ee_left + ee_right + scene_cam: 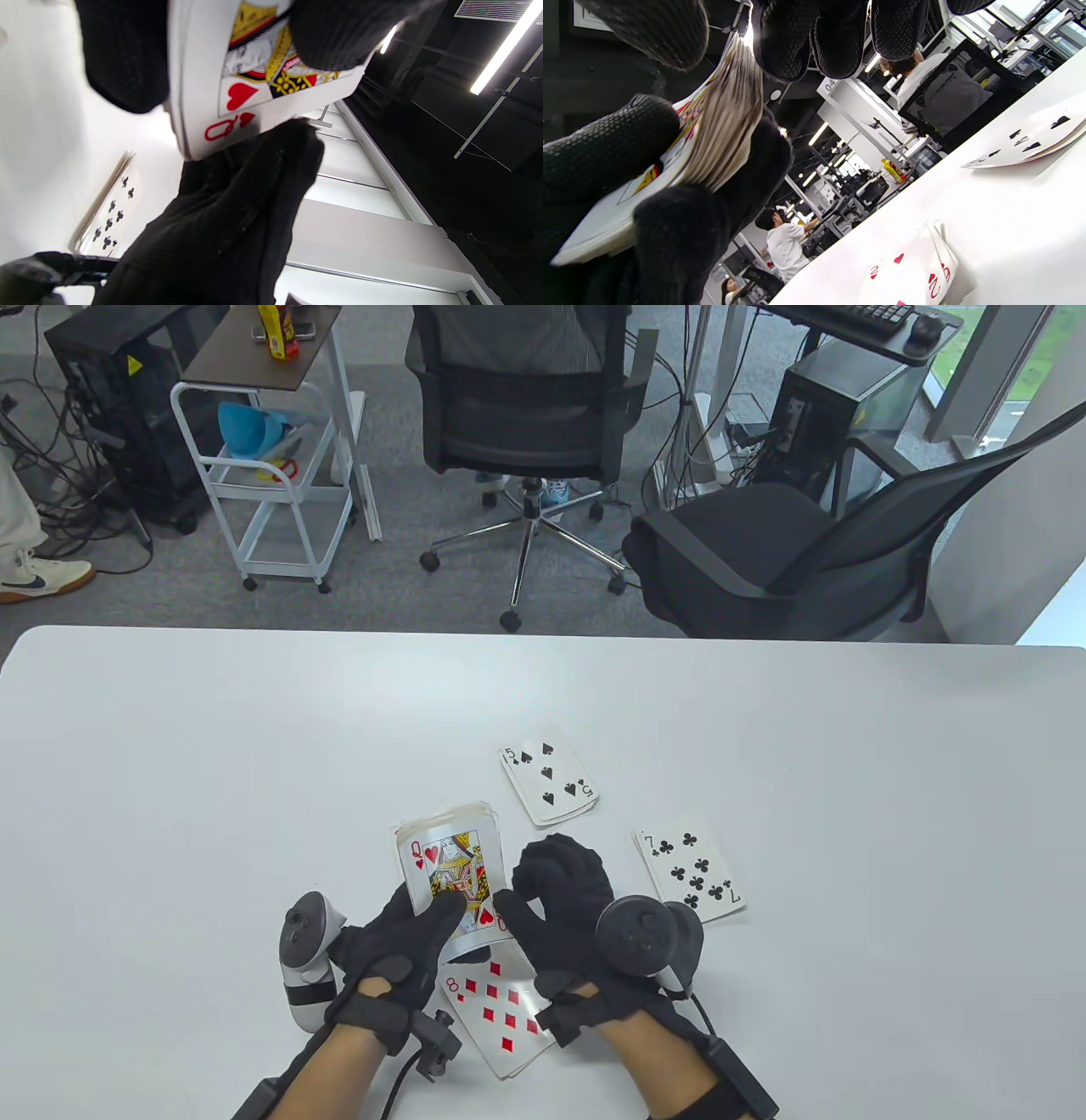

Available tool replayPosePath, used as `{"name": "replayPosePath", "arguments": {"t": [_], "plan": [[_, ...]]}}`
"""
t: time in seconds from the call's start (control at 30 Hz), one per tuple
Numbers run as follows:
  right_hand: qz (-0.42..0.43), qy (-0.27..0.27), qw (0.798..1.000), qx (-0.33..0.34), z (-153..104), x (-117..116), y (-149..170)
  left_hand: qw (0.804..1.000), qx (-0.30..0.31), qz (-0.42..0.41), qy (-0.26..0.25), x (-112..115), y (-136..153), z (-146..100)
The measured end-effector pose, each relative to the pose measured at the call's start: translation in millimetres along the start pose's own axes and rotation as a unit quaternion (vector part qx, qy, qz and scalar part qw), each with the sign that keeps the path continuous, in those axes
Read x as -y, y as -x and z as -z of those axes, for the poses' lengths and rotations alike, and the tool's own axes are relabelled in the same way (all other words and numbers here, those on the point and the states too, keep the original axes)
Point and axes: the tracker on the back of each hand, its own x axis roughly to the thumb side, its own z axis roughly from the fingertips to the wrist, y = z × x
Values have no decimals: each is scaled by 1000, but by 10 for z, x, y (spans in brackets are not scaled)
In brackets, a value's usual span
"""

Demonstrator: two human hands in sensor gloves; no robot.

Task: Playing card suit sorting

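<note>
The eight of diamonds pile (501,1005) lies nearest me on the table (170,780). My left hand (399,950) grips the deck (450,874), queen of hearts up; my right hand (560,899) pinches its edge.

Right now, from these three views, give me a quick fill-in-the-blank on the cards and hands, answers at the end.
1. The top card of the deck held in both hands is the queen of ____.
2. The spades pile shows a ____ on top.
3. The seven to the right of the right hand belongs to the suit of ____.
4. The pile lying between the wrists, beside the left hand, shows the eight of ____.

Missing words: hearts; five; clubs; diamonds
</note>
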Motion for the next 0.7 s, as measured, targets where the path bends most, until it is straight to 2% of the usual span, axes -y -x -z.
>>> {"name": "replayPosePath", "arguments": {"t": [0.3, 0.4, 0.7], "plan": [[-49, 16, 999, 10, -38, -64, -74, 1000, 0, 1, -6, -16, -8, -11], [-48, 31, 998, 13, -49, -48, -83, 1000, 0, 3, -3, -8, 6, -8], [-20, 28, 999, 6, -54, -36, -52, 1000, -15, -7, 0, 21, 87, -4]]}}
